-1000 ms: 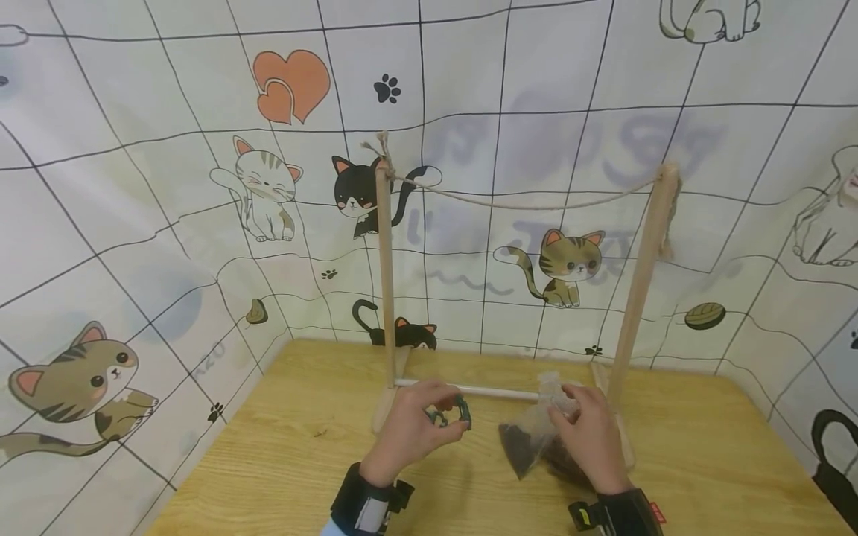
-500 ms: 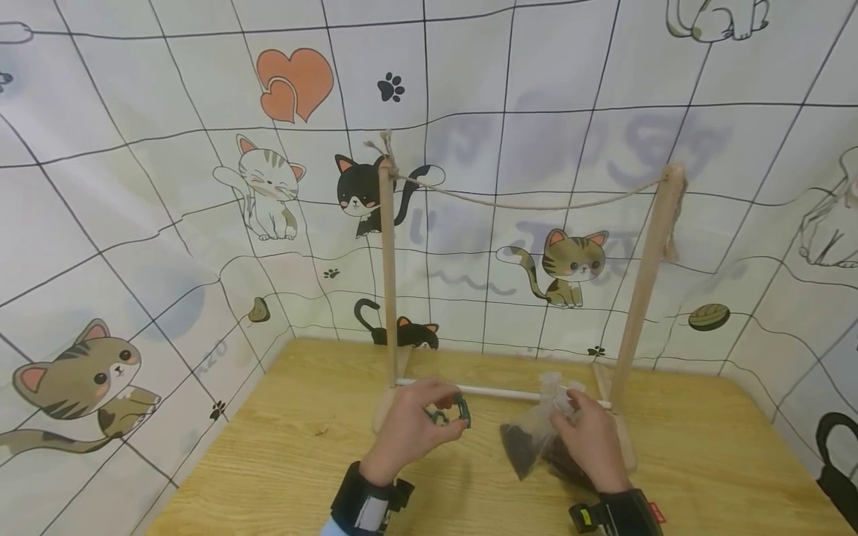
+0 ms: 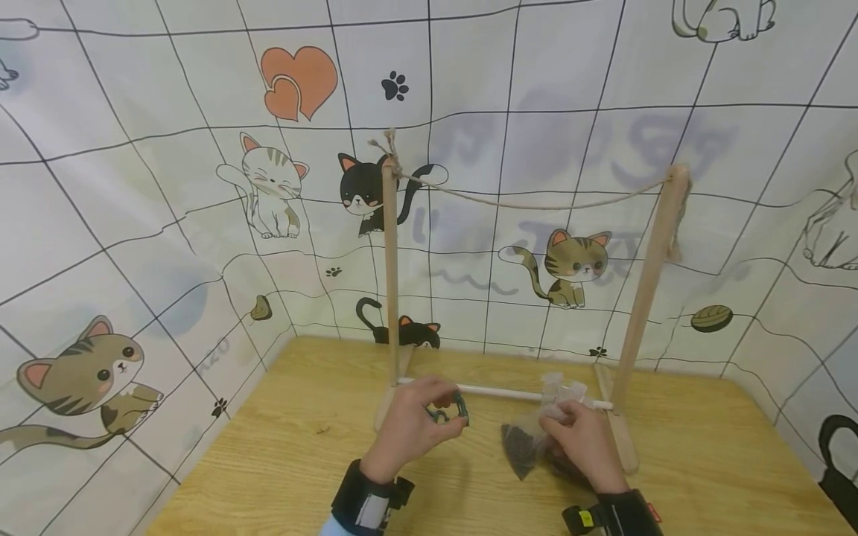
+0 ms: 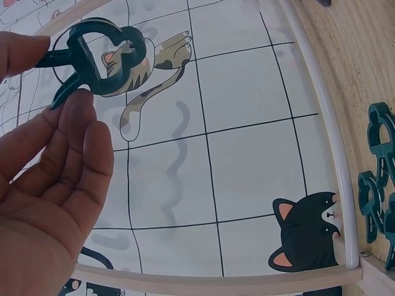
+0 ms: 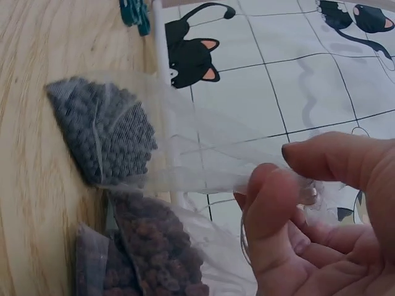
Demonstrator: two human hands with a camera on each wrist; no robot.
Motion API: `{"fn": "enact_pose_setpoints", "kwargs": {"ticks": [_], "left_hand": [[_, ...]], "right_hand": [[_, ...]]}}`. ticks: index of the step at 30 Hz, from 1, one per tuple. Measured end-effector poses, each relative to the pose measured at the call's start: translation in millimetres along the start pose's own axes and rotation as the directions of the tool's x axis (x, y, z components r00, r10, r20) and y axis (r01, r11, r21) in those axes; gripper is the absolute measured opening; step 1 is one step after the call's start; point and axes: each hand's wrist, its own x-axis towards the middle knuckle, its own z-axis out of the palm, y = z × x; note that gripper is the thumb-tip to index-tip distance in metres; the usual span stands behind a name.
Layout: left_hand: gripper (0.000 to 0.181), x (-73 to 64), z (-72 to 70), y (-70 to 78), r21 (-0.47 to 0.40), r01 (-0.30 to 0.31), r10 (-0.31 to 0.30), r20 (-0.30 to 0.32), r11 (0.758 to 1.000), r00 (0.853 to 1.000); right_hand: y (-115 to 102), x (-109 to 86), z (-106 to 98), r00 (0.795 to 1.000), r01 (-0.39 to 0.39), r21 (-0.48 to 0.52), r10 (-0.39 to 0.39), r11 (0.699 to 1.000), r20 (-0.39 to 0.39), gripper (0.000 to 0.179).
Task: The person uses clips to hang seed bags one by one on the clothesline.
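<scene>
In the left wrist view, my left hand (image 3: 418, 420) holds a green plastic clip (image 4: 77, 49) by its two handles between thumb and fingers. The clip's head has a rounded cloud-like outline. My right hand (image 3: 590, 443) pinches the top of a clear bag of small dark pellets (image 5: 105, 132), which hangs slanting from the fingertips with its bottom low over the table. Just below it in the right wrist view is a clear bag of reddish-brown dried pieces (image 5: 160, 246). Its upper end runs toward the same hand; whether that is gripped too, I cannot tell.
Behind the hands stands a wooden frame, its posts (image 3: 391, 275) joined by a sagging cord (image 3: 516, 206) above and a white rod (image 3: 499, 391) below. Several more green clips (image 4: 382, 132) lie on the wooden table (image 3: 268, 447). A cat-print sheet (image 3: 469, 313) hangs behind.
My right fingers have shifted slightly left and down and closed in on the bag's top. The left hand keeps its hold on the clip. The head view has turned slightly.
</scene>
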Motion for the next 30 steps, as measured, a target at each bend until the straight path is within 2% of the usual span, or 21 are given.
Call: {"fn": "enact_pose_setpoints", "kwargs": {"ticks": [2,6,13,17,20,24,30], "left_hand": [[0.022,0.3,-0.4,-0.4,0.001,-0.005,0.005,-0.001,1.000,1.000],[0.017,0.5,-1.3,-1.5,-0.001,-0.018,0.018,-0.013,1.000,1.000],[0.011,0.7,-4.0,1.0,-0.013,-0.017,0.016,-0.055,1.000,0.998],[0.007,0.0,-5.8,2.4,-0.036,-0.056,0.052,-0.100,0.998,0.994],[0.006,0.1,-8.2,3.2,-0.039,-0.080,0.074,-0.129,0.996,0.989],[0.005,1.7,-14.8,7.0,-0.052,-0.102,0.094,-0.137,0.993,0.986],[0.006,12.5,-29.7,12.6,-0.074,-0.185,0.174,-0.133,0.980,0.976]], "right_hand": [[-2,-1.1,0,1.000,-0.003,0.014,0.003,1.000,0.013,0.029],[-4,-2.8,-3,0.998,0.048,-0.026,-0.048,0.998,0.029,0.031],[-11,-7.6,-14,0.985,0.139,-0.099,-0.127,0.985,0.119,0.022],[-20,-9.3,-15,0.974,0.209,-0.137,-0.194,0.968,0.120,0.013],[-26,-8.6,-15,0.966,0.250,-0.151,-0.235,0.956,0.112,0.015],[-32,-4.0,-16,0.957,0.284,-0.138,-0.272,0.949,0.104,0.019],[-44,5.3,-21,0.930,0.341,0.018,-0.340,0.940,0.141,0.008]]}}
